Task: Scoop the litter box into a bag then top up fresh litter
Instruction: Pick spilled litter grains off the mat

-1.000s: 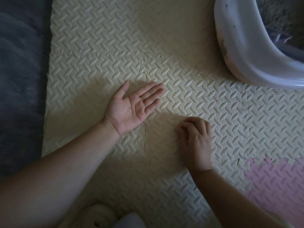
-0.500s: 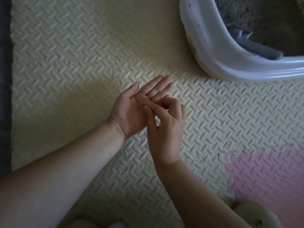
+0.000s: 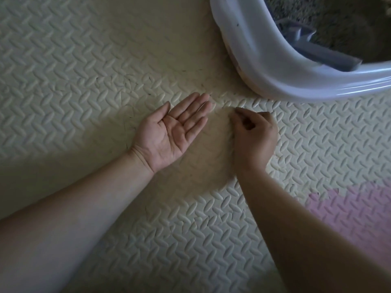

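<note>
The litter box (image 3: 275, 66) lies at two o'clock from the hands, its scoop (image 3: 317, 51) inside running ten-to-four, nearer the right hand (image 3: 254, 134), which has its fingertips bunched on the floor mat (image 3: 84, 81) (pinching anything, I cannot tell), while the left hand (image 3: 171, 132) lies palm-up, fingers straight.

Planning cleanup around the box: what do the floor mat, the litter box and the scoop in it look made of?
Floor mat: likely soft foam, matte cream, with a pressed leaf pattern and a jigsaw joint to a pink tile. Litter box: seemingly hard plastic, its white rim shiny. Scoop: probably matte grey plastic; blurred.
</note>
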{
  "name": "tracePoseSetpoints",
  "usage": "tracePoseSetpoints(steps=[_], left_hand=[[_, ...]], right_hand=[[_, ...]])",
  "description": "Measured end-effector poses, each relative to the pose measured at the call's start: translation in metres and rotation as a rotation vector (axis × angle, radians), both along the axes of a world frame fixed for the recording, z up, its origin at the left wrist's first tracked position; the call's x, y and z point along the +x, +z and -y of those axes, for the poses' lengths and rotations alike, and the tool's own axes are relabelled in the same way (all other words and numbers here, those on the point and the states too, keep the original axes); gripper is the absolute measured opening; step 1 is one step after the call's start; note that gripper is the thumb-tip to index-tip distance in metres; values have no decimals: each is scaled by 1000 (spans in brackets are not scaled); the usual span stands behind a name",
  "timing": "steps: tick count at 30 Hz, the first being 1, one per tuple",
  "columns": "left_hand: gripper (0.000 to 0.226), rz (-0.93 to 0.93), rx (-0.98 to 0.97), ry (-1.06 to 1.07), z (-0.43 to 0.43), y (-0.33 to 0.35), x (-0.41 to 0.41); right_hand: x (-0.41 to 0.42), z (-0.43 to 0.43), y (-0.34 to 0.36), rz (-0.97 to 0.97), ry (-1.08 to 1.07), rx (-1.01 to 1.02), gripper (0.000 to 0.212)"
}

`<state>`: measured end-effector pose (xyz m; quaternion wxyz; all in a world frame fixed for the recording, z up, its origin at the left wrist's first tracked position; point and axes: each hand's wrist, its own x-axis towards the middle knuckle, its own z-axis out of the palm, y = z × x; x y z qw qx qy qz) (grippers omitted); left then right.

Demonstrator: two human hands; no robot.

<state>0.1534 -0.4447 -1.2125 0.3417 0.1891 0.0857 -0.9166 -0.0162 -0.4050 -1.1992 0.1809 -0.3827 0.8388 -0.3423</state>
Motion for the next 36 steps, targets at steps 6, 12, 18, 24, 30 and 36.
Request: tracePoseSetpoints(steps=[6,12,18,24,30,36], left_hand=[[62,-25,9,-11,2,-5,3],[62,-57,15,-17,3,-5,4],[61,-70,6,-15,3,-5,3],[61,-50,-45,24,9,-3,1],[61,50,-77,90,15,-2,4],[59,-10,-68,92,21,7,-3]], right_hand=[[-2,-3,-7,-107,78,-14,14],[-2,0,-3,-117,116,-2,11],[8,4,-4,-215,100,97,23],[27,4,11,14,-35,-6,17],[41,4,24,75,-20,-133,11],[68,2,31,-126,462,-217,9]])
